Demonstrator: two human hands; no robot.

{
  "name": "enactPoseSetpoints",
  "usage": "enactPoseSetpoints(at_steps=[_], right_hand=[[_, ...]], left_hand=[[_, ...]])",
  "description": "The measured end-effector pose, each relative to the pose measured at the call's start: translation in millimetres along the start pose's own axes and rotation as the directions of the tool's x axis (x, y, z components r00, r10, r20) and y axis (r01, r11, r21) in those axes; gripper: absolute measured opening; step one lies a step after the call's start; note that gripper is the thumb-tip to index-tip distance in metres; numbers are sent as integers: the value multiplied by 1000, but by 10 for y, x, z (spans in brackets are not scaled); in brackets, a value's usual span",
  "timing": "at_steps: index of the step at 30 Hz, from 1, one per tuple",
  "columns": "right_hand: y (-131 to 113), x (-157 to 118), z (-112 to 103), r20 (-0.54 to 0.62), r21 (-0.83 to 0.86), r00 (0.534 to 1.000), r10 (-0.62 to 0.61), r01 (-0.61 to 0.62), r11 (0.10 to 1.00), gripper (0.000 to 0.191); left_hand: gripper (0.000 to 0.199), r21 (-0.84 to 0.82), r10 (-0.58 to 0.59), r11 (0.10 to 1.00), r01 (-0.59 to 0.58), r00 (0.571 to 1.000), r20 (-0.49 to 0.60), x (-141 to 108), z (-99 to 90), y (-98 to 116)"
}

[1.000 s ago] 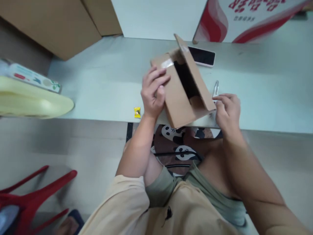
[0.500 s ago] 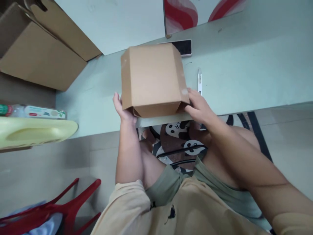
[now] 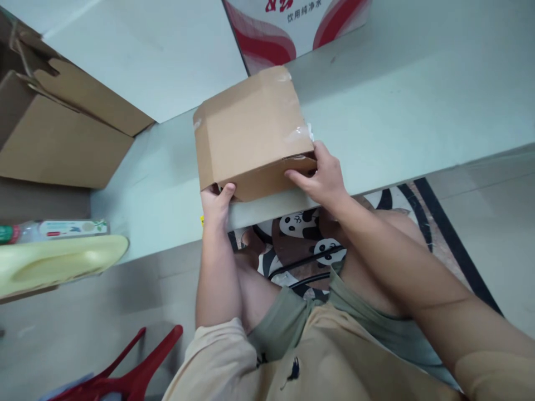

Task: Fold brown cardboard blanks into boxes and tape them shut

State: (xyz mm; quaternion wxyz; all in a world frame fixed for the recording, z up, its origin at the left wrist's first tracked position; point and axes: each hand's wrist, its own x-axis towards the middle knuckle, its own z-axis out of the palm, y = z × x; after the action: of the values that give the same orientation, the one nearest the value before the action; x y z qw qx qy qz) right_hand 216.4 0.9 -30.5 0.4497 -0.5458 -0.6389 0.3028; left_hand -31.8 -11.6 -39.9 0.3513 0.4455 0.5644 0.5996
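A brown cardboard box (image 3: 251,125) with bits of clear tape at its corners is between my two hands over the table's front part, slightly tilted. My left hand (image 3: 216,201) grips its near left corner, thumb on the front side and the other fingers hidden beneath or behind. At the near right corner my right hand (image 3: 324,174) holds the box, its thumb against the front flap and its fingers along the right side. A gap shows at that flap. Behind the right side a small white piece (image 3: 310,131) peeks out.
Large cardboard boxes (image 3: 62,139) stand at the left on the pale table (image 3: 418,111). A white box with red swirls (image 3: 267,39) is at the back. A pale yellow plastic item (image 3: 67,259) and a small carton (image 3: 73,229) lie at the left edge. Below is a red stool (image 3: 137,367).
The box has turned and shifted a little left, its right side now flattened outward. My right thumb has moved onto the front flap. The phone and the white pen-like item are now mostly covered.
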Motion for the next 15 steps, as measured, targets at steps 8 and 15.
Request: enactPoseSetpoints(at_steps=[8,15], right_hand=[[-21,7,5,-75,64,997,24,-20,998,30],[15,26,-5,-103,159,995,15,1,987,45]], left_hand=[[68,-91,-18,996,11,997,-71,15,-104,31],[49,-171,-17,985,-9,989,-148,-22,-278,27]])
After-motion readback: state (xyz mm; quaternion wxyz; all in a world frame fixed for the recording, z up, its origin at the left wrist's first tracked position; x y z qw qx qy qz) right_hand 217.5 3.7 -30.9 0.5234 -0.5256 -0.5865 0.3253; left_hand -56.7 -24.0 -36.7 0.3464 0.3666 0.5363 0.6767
